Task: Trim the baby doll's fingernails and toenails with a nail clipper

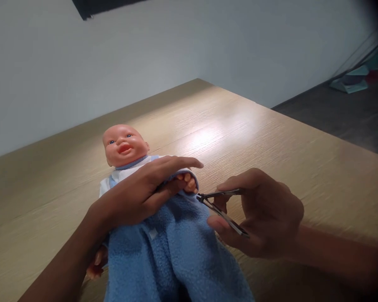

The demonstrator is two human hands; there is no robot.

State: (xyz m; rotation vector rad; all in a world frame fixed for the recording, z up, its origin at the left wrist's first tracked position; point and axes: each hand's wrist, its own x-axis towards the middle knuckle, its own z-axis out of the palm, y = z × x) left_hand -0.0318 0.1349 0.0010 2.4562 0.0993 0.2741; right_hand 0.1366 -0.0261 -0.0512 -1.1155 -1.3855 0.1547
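Observation:
A baby doll [176, 243] in a fuzzy blue and white outfit lies on its back on the wooden table. Across its chest rests my left hand [135, 191], thumb and fingers closed about the sleeve and wrist of the doll's arm, index finger stretched out above. The doll's small hand [189, 183] sticks out of the cuff with its fingers curled. My right hand [266, 214] grips a metal nail clipper [228, 220] between thumb and fingers, its lever raised. The clipper's jaws are close beside the doll's fingertips; whether they touch, I cannot tell.
The wooden table [164, 117] reaches back to a pale wall [129, 63], with a bright glare on its top. To the right, past the table edge, lies dark floor [337, 117] with a light-coloured object [349, 82] by the wall. A dark-framed item [103, 6] hangs above.

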